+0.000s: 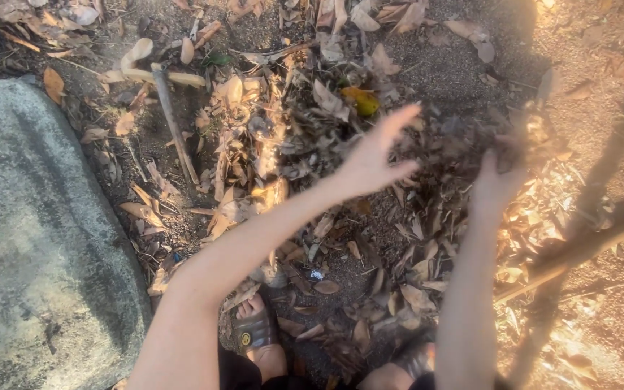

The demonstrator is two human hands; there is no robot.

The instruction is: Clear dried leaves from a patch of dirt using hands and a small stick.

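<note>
1. Head view: the left hand (pixel 371 160) is spread wide, fingers straight and pointing up and to the right, palm turned toward a blurred clump of dry leaves (pixel 456 144) that sits between the two hands above the ground.
2. Head view: the right hand (pixel 498 182) presses against the clump's other side; its fingers are hidden in the blur, so I cannot tell how far it is open.
3. Head view: a wider litter of brown leaves (pixel 269 152) covers the gravel below, with a thin stick (pixel 175 123) lying just left of it and a grey stone slab (pixel 37 231) well off to the left.
4. Head view: a sandalled foot (pixel 256 328) stands near the pile's lower edge.
5. Judgement: keeping both palms squeezed inward and level should stop leaves spilling from underneath the bundle.
</note>
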